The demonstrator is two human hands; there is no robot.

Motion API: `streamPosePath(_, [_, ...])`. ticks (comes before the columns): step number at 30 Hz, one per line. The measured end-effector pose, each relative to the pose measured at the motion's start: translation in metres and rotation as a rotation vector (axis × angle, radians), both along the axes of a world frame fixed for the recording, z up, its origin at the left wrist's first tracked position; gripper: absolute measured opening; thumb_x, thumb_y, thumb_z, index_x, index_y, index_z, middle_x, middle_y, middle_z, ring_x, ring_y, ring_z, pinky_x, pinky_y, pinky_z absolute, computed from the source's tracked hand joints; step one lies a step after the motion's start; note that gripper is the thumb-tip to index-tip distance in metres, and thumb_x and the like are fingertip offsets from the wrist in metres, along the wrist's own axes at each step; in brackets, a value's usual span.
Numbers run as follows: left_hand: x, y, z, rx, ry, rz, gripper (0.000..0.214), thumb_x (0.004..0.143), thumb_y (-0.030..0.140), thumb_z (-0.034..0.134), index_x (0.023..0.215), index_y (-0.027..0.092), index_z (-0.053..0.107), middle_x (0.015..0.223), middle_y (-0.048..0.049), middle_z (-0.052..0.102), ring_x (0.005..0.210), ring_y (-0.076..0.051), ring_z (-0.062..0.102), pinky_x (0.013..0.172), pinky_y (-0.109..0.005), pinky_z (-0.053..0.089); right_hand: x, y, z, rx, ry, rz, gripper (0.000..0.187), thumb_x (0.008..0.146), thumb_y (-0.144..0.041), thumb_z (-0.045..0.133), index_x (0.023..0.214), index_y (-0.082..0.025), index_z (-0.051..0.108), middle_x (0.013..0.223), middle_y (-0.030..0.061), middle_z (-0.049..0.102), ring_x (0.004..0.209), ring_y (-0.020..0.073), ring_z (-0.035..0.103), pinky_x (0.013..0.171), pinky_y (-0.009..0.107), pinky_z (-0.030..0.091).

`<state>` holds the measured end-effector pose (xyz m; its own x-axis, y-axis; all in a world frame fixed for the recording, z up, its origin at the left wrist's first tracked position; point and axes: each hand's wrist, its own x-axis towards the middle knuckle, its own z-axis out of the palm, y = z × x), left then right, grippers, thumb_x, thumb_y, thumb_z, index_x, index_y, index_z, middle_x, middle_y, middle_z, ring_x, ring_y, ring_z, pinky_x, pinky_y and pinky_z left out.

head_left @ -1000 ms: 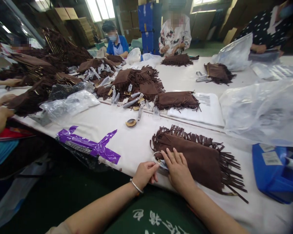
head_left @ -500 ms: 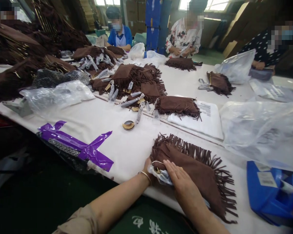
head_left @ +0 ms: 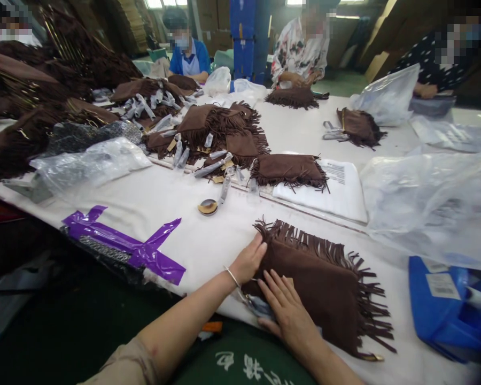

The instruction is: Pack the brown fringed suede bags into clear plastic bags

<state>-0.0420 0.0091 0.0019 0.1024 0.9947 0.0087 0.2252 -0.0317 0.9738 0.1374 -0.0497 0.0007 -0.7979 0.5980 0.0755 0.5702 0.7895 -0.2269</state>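
Observation:
A brown fringed bag (head_left: 316, 289) lies flat on the white table in front of me, its fringe running along the far and right edges. My left hand (head_left: 248, 260) rests at the bag's left edge, fingers stretched out and touching it. Flat on the bag's near left part is my right hand (head_left: 286, 307), with its fingers spread. Below my hands, a clear plastic-wrapped piece (head_left: 260, 306) shows partly at the near edge. A small gold-coloured metal end (head_left: 374, 357) sticks out at the bag's near right corner.
More brown fringed bags (head_left: 288, 170) lie ahead, with a heap to the left. A round gold-and-dark item (head_left: 207, 207) sits mid-table. Purple tape (head_left: 144, 251) marks the near left edge. A blue tape dispenser-like object (head_left: 441, 310) and plastic bags (head_left: 428, 203) are at right. Several people work opposite.
My left hand has come from beneath the bag's near left corner up along its left edge. My right hand has spread its fingers and shifted slightly. The metal end now shows.

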Motion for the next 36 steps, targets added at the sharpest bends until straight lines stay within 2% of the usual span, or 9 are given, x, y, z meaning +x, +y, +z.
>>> streamPosePath(5, [0.022,-0.010,-0.005,0.257,0.716,-0.127,0.050,0.090,0.030,0.041,0.137,0.011,0.035,0.149,-0.0141,0.024,0.141,-0.029,0.003,0.112,-0.057,0.013,0.024,-0.001,-0.003,0.056,-0.010,0.015,0.056,0.088,-0.045,0.052,0.137,-0.020,0.039,0.140,0.0065,0.042,0.133,0.0278,0.030,0.107,0.049,0.030])
streamPosePath(8, [0.029,-0.016,-0.002,0.298,0.786,-0.241,0.053,0.092,0.034,0.039,0.139,0.012,0.030,0.149,-0.0140,0.022,0.140,-0.027,0.006,0.113,-0.053,0.017,0.058,0.001,-0.005,0.094,-0.005,-0.053,0.059,0.091,-0.039,0.046,0.143,-0.024,0.024,0.146,0.0035,0.033,0.135,0.0249,0.026,0.108,0.049,0.028])
streamPosePath(13, [0.044,-0.014,0.007,0.338,0.766,-0.388,0.056,0.092,0.037,0.041,0.141,0.014,0.026,0.149,-0.0139,0.024,0.140,-0.025,0.010,0.113,-0.051,0.021,0.117,-0.009,-0.012,0.022,0.211,-0.452,0.052,0.093,-0.031,0.039,0.143,-0.022,0.027,0.147,0.0061,0.031,0.136,0.0263,0.023,0.108,0.053,0.026])
streamPosePath(16, [0.064,-0.013,0.013,0.384,0.763,-0.468,0.053,0.093,0.034,0.039,0.140,0.015,0.027,0.149,-0.0136,0.024,0.140,-0.024,0.009,0.113,-0.050,0.020,0.140,-0.034,-0.005,-0.164,0.478,-0.728,0.045,0.094,-0.035,0.037,0.138,-0.024,0.036,0.146,0.0043,0.033,0.134,0.0255,0.026,0.110,0.051,0.024])
streamPosePath(19, [0.088,-0.016,0.020,0.447,0.762,-0.603,0.054,0.092,0.038,0.040,0.140,0.014,0.029,0.149,-0.0137,0.025,0.140,-0.025,0.010,0.113,-0.050,0.019,0.152,-0.065,0.003,-0.434,0.818,-1.025,0.040,0.093,-0.043,0.038,0.128,-0.027,0.048,0.134,0.0042,0.049,0.123,0.0250,0.045,0.108,0.047,0.031])
streamPosePath(23, [0.117,-0.027,0.024,0.530,0.804,-0.865,0.071,0.082,0.042,0.054,0.141,0.013,0.026,0.149,-0.0141,0.023,0.140,-0.028,0.009,0.114,-0.050,0.016,0.160,-0.093,-0.002,-0.973,1.248,-1.253,0.052,0.090,-0.057,0.036,0.119,-0.020,0.056,0.117,0.0123,0.062,0.104,0.0285,0.060,0.097,0.049,0.043])
streamPosePath(26, [0.135,-0.034,0.018,0.593,0.900,-0.959,0.072,0.079,0.027,0.054,0.141,0.007,0.025,0.150,-0.0170,0.020,0.140,-0.030,0.009,0.114,-0.050,0.014,0.167,-0.098,-0.008,-1.400,1.468,-1.226,0.062,0.088,-0.062,0.037,0.120,-0.012,0.056,0.113,0.0172,0.063,0.107,0.0295,0.059,0.097,0.047,0.042])
streamPosePath(30, [0.147,-0.037,0.002,0.775,0.900,-0.925,0.050,0.089,0.022,0.043,0.136,0.008,0.035,0.143,-0.0150,0.037,0.135,-0.026,0.028,0.112,-0.044,0.025,0.169,-0.086,-0.005,-1.704,1.759,-0.977,0.063,0.088,-0.060,0.041,0.120,-0.008,0.056,0.120,0.0193,0.059,0.116,0.0283,0.052,0.104,0.044,0.035])
streamPosePath(36, [0.139,-0.036,0.009,0.967,0.774,-0.783,0.037,0.092,0.017,0.037,0.128,0.012,0.045,0.128,-0.0098,0.056,0.123,-0.017,0.048,0.104,-0.034,0.041,0.150,-0.036,0.012,-1.675,1.984,-0.629,0.057,0.089,-0.060,0.036,0.122,-0.017,0.054,0.131,0.0110,0.052,0.122,0.0236,0.046,0.107,0.044,0.031])
